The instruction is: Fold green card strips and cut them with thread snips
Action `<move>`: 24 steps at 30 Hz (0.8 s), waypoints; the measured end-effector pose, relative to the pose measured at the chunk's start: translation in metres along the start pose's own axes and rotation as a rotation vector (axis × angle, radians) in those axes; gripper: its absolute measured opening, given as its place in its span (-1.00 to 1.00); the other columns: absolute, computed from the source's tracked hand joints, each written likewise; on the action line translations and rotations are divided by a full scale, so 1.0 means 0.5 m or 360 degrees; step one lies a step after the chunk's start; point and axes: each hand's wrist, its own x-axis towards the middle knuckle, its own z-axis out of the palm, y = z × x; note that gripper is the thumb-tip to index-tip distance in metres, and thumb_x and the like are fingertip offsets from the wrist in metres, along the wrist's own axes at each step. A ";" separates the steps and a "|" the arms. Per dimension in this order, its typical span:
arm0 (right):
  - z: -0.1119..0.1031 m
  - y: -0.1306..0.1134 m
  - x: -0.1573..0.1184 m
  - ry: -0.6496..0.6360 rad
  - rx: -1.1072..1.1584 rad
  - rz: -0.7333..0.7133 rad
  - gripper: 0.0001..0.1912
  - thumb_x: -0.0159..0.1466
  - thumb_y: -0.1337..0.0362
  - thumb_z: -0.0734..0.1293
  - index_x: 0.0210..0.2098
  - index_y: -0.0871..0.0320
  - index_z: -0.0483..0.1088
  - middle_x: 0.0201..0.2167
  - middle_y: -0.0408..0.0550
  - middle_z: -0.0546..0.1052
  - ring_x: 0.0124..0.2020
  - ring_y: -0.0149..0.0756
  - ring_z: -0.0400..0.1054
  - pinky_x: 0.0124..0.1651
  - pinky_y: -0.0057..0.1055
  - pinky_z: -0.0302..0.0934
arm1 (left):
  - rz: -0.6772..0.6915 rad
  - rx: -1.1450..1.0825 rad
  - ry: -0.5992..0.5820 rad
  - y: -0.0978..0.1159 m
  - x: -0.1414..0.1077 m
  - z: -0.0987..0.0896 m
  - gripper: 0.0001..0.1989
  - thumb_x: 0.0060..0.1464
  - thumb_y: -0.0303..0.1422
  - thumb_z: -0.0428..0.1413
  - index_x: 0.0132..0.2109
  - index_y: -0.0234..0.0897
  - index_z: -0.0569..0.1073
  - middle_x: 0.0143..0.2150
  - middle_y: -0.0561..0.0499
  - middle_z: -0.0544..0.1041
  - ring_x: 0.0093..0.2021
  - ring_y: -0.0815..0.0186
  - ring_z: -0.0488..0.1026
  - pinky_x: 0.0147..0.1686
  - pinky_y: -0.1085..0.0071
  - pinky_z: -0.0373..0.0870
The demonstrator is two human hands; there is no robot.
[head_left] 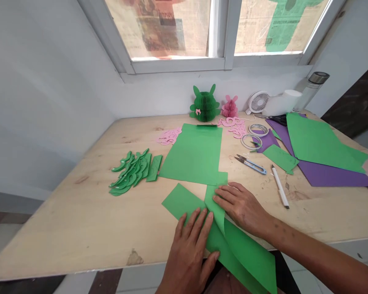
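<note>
A long piece of green paper (248, 253) lies at the table's front edge, part of it folded over and part hanging past the edge. My left hand (191, 245) rests on its left part, fingers stretched out and pressing down. On the folded flap lies my right hand (241, 206), its fingers extended and flat. Just beyond them is a larger green sheet (193, 153). A heap of cut green paper pieces (130, 171) sits to the left, beside a small green paper strip (154, 168).
Thread snips (250, 164), a white pen (280, 186) and tape rolls (251, 141) lie to the right. Behind stand a green paper rabbit (205, 104), a pink one (230, 107), a small fan (258, 102) and a bottle (313, 87). Purple paper (328, 174) lies far right.
</note>
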 end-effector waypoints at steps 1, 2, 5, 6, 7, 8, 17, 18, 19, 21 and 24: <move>-0.001 0.000 0.001 0.0032 0.0021 -0.0025 -0.75 0.37 0.42 0.17 -0.05 0.24 0.43 -0.06 0.04 0.55 -0.01 -0.19 0.39 0.08 -0.15 0.22 | 0.0002 0.0009 0.0002 -0.001 -0.001 0.000 -0.33 0.18 -0.24 0.01 0.35 -0.41 0.05 0.33 -0.11 0.23 0.34 0.06 0.08 0.22 0.09 0.06; -0.003 -0.001 0.002 0.0064 0.0040 -0.0057 -0.76 0.37 0.43 0.17 -0.05 0.24 0.42 -0.07 0.04 0.56 -0.03 -0.21 0.40 0.09 -0.16 0.22 | -0.0002 0.0011 0.0006 -0.001 -0.001 0.001 -0.33 0.18 -0.24 0.02 0.35 -0.41 0.04 0.32 -0.12 0.23 0.34 0.06 0.08 0.22 0.09 0.06; -0.007 -0.004 0.001 0.0116 0.0064 -0.0177 -0.77 0.37 0.45 0.19 -0.05 0.26 0.42 -0.07 0.04 0.56 -0.04 -0.24 0.40 0.10 -0.15 0.21 | -0.0023 -0.0009 0.0018 0.001 -0.002 0.005 -0.31 0.17 -0.25 0.02 0.35 -0.43 0.03 0.32 -0.14 0.24 0.34 0.06 0.08 0.22 0.08 0.06; -0.008 -0.004 -0.001 0.0113 0.0059 -0.0208 -0.77 0.36 0.46 0.19 -0.05 0.26 0.41 -0.07 0.04 0.56 -0.03 -0.24 0.40 0.11 -0.14 0.21 | -0.0034 -0.0021 0.0018 0.002 -0.001 0.006 -0.31 0.17 -0.25 0.02 0.35 -0.43 0.03 0.32 -0.14 0.24 0.33 0.06 0.09 0.22 0.07 0.06; -0.009 -0.005 -0.003 0.0105 0.0054 -0.0227 -0.77 0.36 0.46 0.19 -0.06 0.27 0.42 -0.07 0.04 0.56 -0.04 -0.23 0.40 0.10 -0.13 0.21 | -0.0047 -0.0036 0.0013 0.003 -0.001 0.006 -0.31 0.17 -0.26 0.03 0.36 -0.42 0.03 0.32 -0.14 0.24 0.33 0.06 0.09 0.22 0.07 0.07; -0.010 -0.005 -0.005 0.0092 0.0051 -0.0241 -0.77 0.36 0.46 0.19 -0.06 0.27 0.42 -0.08 0.04 0.56 -0.04 -0.23 0.41 0.10 -0.13 0.22 | -0.0061 -0.0054 0.0002 0.005 0.000 0.005 -0.32 0.16 -0.27 0.03 0.36 -0.41 0.03 0.32 -0.15 0.23 0.33 0.06 0.10 0.22 0.07 0.07; -0.006 0.004 -0.021 -0.0122 0.0004 -0.0270 -0.68 0.38 0.41 0.17 0.07 0.30 0.37 0.05 0.15 0.49 0.06 -0.11 0.37 0.07 -0.08 0.26 | -0.0298 -0.0315 -0.0115 0.019 0.006 -0.010 -0.39 0.17 -0.21 0.02 0.32 -0.27 0.16 0.29 -0.16 0.28 0.28 0.04 0.18 0.25 0.00 0.06; -0.004 0.004 -0.021 -0.0157 -0.0002 -0.0255 -0.67 0.38 0.41 0.16 0.10 0.28 0.36 0.08 0.14 0.47 0.08 -0.10 0.35 0.08 -0.07 0.26 | -0.0311 -0.0331 -0.0126 0.020 0.007 -0.010 -0.40 0.17 -0.21 0.02 0.32 -0.27 0.16 0.29 -0.17 0.27 0.28 0.04 0.17 0.25 0.00 0.06; -0.002 0.004 -0.020 -0.0190 -0.0003 -0.0238 -0.66 0.38 0.41 0.16 0.11 0.26 0.35 0.10 0.13 0.46 0.10 -0.10 0.33 0.09 -0.07 0.25 | -0.0325 -0.0344 -0.0137 0.020 0.007 -0.011 -0.40 0.17 -0.20 0.01 0.31 -0.27 0.17 0.30 -0.17 0.26 0.29 0.04 0.17 0.25 -0.01 0.06; 0.001 0.004 -0.019 -0.0237 0.0009 -0.0215 -0.64 0.38 0.41 0.15 0.14 0.24 0.33 0.12 0.12 0.43 0.14 -0.10 0.30 0.12 -0.05 0.24 | -0.0346 -0.0364 -0.0149 0.021 0.008 -0.013 -0.41 0.18 -0.18 0.00 0.31 -0.27 0.17 0.32 -0.16 0.24 0.30 0.04 0.16 0.25 0.00 0.05; 0.005 0.003 -0.019 -0.0268 0.0031 -0.0203 -0.62 0.37 0.40 0.16 0.16 0.23 0.31 0.14 0.12 0.41 0.17 -0.10 0.27 0.14 -0.02 0.22 | -0.0337 -0.0364 -0.0161 0.021 0.010 -0.017 -0.42 0.20 -0.17 -0.02 0.31 -0.26 0.18 0.34 -0.14 0.19 0.30 0.04 0.14 0.25 0.00 0.05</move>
